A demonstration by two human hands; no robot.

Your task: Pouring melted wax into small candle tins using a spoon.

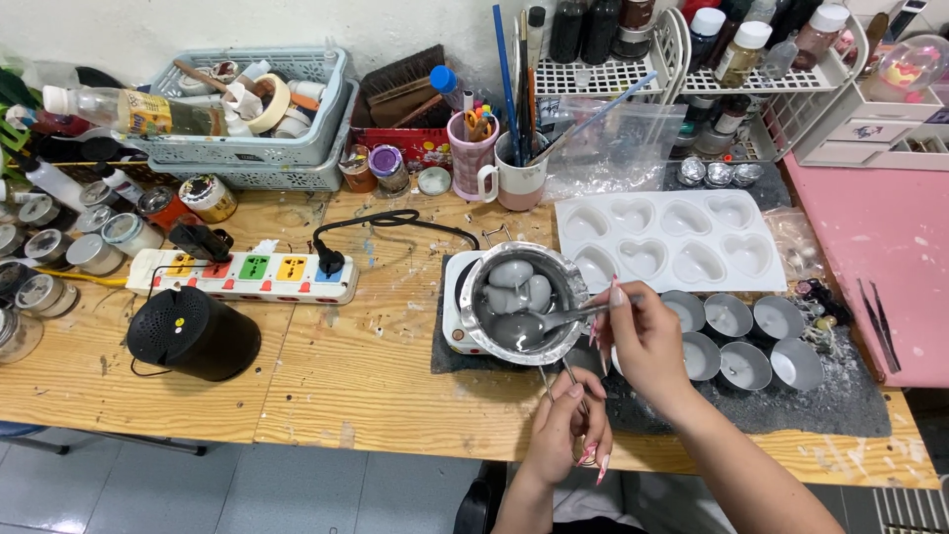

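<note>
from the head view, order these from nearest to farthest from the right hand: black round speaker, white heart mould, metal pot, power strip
From the right hand, which holds the spoon:
1. metal pot, just to its left on the small hotplate.
2. white heart mould, just behind it, up the table.
3. power strip, well off to the left.
4. black round speaker, farthest left, near the front edge.

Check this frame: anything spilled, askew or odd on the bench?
Pale drips and specks are spattered over the dark mat around the small round cups, and the wooden table is paint-flecked. Otherwise nothing stands out: the metal pot sits level while the right hand holds a spoon in it.
</note>
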